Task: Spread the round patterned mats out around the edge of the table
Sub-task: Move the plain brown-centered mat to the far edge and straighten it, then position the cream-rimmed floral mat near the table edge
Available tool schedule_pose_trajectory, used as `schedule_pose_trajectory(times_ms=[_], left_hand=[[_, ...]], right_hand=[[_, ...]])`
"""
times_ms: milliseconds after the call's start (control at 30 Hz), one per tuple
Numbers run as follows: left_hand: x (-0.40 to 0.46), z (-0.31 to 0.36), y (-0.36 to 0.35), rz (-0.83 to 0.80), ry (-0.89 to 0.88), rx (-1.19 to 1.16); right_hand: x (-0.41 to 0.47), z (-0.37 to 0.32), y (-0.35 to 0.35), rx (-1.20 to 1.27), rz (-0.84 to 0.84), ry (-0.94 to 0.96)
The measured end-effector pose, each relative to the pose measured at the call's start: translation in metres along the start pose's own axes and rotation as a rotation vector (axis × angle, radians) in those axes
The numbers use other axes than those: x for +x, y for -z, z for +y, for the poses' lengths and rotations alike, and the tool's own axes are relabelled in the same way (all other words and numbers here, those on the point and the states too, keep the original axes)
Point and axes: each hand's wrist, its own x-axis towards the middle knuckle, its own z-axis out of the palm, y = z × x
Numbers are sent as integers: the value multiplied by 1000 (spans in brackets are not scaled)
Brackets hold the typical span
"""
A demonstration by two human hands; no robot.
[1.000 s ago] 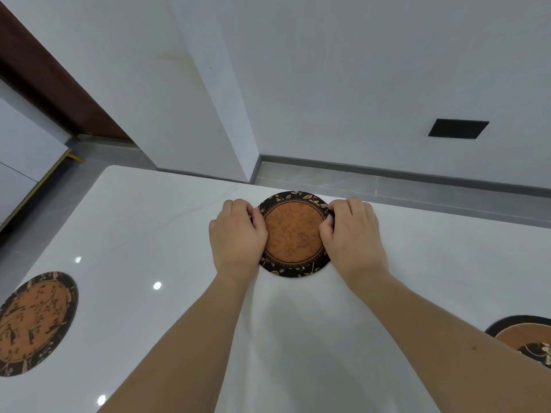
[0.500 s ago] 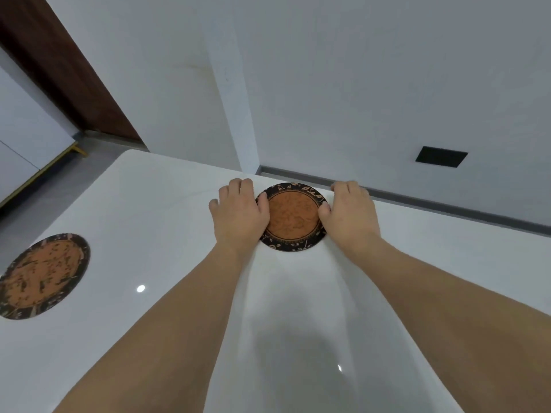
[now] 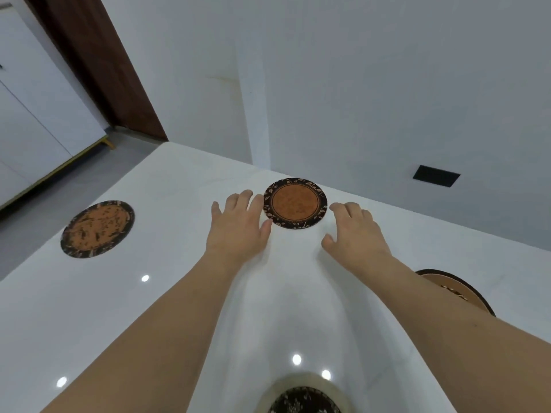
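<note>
A round mat (image 3: 295, 203) with an orange centre and a black leaf-patterned rim lies flat near the far edge of the white table (image 3: 185, 293). My left hand (image 3: 238, 228) is open just left of it, thumb tip close to its rim. My right hand (image 3: 356, 231) is open to the right of it, apart from the mat. A second mat (image 3: 97, 228) lies at the left edge. A third mat (image 3: 456, 289) shows at the right, partly hidden by my right forearm. A dark patterned mat (image 3: 304, 400) sits at the near edge.
A white wall stands right behind the table's far edge, with a black rectangular vent (image 3: 436, 175) low on it. Grey floor, a brown door frame (image 3: 98, 67) and white cabinets lie to the left.
Both hands have let go of the far mat and pulled back with fingers spread. The mat stays near the far edge. The view has tilted, showing more mats.
</note>
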Motion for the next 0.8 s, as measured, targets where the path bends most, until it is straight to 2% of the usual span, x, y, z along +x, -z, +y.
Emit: schedule_pose_trajectory(times_ms=[233, 400, 567, 733, 800], left_hand=[[-66, 5, 15, -168, 11, -59], [-108, 14, 23, -414, 101, -150], [-147, 33, 26, -675, 225, -282], [-178, 54, 26, -791, 195, -243], [-185, 57, 23, -782, 172, -193]], right_hand=[[-54, -8, 7, 103, -200, -33], [-97, -9, -1, 123, -520, -68], [-129, -12, -1, 97, -731, -123], [-153, -23, -11, 114, -964, -237], [-160, -27, -18, 72, -971, -243]])
